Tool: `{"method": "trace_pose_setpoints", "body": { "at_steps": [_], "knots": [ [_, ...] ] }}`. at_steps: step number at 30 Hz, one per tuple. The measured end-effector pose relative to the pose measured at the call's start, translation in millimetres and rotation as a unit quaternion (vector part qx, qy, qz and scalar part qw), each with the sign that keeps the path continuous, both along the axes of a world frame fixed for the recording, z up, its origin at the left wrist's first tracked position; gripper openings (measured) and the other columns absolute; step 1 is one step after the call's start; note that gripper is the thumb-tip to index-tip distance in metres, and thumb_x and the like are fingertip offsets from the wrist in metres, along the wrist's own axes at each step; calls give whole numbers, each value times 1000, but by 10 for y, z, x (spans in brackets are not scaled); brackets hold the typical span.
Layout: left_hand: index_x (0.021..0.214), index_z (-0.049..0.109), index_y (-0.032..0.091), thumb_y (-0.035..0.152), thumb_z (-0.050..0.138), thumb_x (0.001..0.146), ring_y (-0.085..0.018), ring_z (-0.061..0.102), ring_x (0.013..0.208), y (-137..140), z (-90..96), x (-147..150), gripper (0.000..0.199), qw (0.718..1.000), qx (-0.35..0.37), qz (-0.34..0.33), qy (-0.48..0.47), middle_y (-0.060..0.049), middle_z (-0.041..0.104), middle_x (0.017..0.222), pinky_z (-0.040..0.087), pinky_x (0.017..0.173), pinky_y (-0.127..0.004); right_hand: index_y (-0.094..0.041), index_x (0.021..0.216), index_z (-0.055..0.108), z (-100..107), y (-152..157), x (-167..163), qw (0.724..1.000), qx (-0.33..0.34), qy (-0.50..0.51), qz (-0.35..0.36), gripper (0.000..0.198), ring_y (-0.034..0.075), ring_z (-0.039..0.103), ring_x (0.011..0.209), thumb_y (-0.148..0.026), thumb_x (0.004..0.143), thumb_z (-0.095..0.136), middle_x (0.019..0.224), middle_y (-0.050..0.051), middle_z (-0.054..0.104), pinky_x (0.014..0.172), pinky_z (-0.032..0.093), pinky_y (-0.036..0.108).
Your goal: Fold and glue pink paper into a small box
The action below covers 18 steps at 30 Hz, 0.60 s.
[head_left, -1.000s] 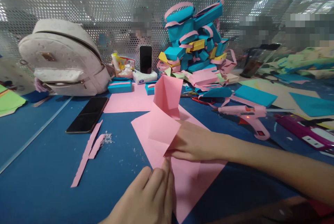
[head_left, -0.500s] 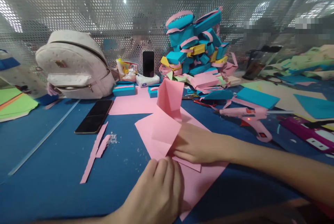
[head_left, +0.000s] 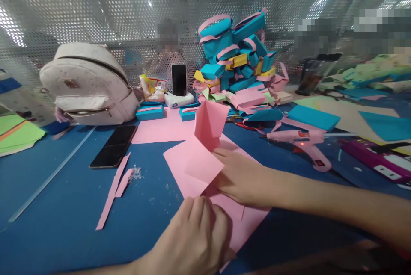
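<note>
The left hand (head_left: 197, 234) is keeping its fingers curled at the near side of the folded pink paper (head_left: 205, 161) — any pinch cannot be confirmed. The right hand (head_left: 242, 176) is resting behind it, fingertips hidden, grip undetermined — the paper is standing on a flat pink sheet (head_left: 252, 218).

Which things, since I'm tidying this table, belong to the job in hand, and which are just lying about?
Belonging, apparently: folded pink paper at left hand and right hand; pink sheet beneath; perhaps pink glue gun.

Lying about, apparently: white backpack; flat smartphone; upright smartphone; pink paper strips.
</note>
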<state>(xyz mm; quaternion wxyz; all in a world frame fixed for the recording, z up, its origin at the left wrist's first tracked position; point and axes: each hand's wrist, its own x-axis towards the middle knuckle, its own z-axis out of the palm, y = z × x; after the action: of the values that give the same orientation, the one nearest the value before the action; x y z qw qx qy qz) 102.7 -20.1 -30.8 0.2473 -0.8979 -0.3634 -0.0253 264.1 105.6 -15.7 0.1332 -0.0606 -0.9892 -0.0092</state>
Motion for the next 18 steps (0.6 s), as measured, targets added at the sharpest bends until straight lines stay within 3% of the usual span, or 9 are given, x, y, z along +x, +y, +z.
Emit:
{"method": "trace_pose_setpoints", "body": {
  "at_steps": [6,13,18],
  "knots": [
    [103,60,8,40,30,101,-20,60,61,6,-18,4,43,1000,2,1,-15,-12,68,78,39,54,-32,-15,92,72,56,-12,155,995,43,-61,-62,15,27,50,97,-20,91,57,97,11,65,86,42,42],
    [102,59,10,38,32,101,-21,61,66,-14,-23,-6,39,1000,-10,5,-6,-12,69,83,42,56,-33,-13,99,72,13,-16,282,992,59,-66,-89,22,29,50,110,-21,93,53,121,14,61,102,38,47],
    [107,57,9,41,32,101,-22,62,71,-15,-22,-9,41,1000,-15,15,11,-12,68,86,42,58,-33,-12,104,72,4,-70,266,991,62,-71,-98,24,32,50,115,-20,89,55,124,16,60,104,38,51]
  ]
}}
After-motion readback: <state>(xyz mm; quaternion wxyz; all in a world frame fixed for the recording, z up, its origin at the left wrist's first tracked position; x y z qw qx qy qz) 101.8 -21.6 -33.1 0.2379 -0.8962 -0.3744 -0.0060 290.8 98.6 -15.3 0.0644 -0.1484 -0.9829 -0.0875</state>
